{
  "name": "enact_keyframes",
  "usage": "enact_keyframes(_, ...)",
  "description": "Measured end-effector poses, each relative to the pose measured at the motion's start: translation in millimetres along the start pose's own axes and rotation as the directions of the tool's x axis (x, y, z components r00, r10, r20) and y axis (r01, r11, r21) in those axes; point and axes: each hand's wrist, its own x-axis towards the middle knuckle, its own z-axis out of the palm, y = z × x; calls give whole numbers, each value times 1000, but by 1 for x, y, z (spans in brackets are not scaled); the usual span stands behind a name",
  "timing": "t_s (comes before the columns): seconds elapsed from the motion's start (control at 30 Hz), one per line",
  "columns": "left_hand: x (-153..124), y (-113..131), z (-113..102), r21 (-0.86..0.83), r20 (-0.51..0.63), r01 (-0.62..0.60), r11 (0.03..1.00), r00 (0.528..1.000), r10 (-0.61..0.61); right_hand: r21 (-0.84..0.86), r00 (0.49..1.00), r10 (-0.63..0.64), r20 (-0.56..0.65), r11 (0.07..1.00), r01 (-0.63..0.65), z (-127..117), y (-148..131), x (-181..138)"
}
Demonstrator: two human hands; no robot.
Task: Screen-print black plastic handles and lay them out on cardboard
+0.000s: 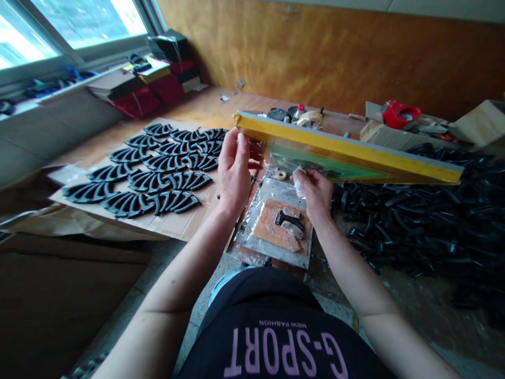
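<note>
A screen-printing frame (347, 145) with yellow-taped edges and greenish mesh is tilted up over the bench. Its left end is held by my left hand (233, 168), thumb up near the corner and fingers partly hidden. Pinched in my right hand (319, 190) is a crumpled white tissue (300, 181), close to the underside of the mesh; whether it touches cannot be seen. Below, a black curved plastic handle-like part (290, 221) lies on a brown board (268, 231), which rests on a grey metal plate (252, 239). A small tape roll (280, 175) is behind the board.
Rows of black curved parts (158, 179) cover cardboard (173, 223) at left. A large heap of black parts (410, 221) fills the right side. Behind are a red tape dispenser (400, 115), a red-capped bottle (300, 109) and, by the window, stacked boxes (138, 95).
</note>
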Motion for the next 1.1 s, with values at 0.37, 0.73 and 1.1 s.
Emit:
enact_keyframes(0.37,1,-4,1,60,6,-23,998,1000,23,11,1000,5,-23,1000,-4,5,-3,-1)
enact_keyframes(0.73,-2,1,3,26,-9,16,1000,1000,-15,-9,999,32,-40,999,-32,7,-3,0)
enact_keyframes(1.1,-1,2,3,28,-21,46,999,999,-45,5,999,22,-28,1000,-22,6,-2,-4)
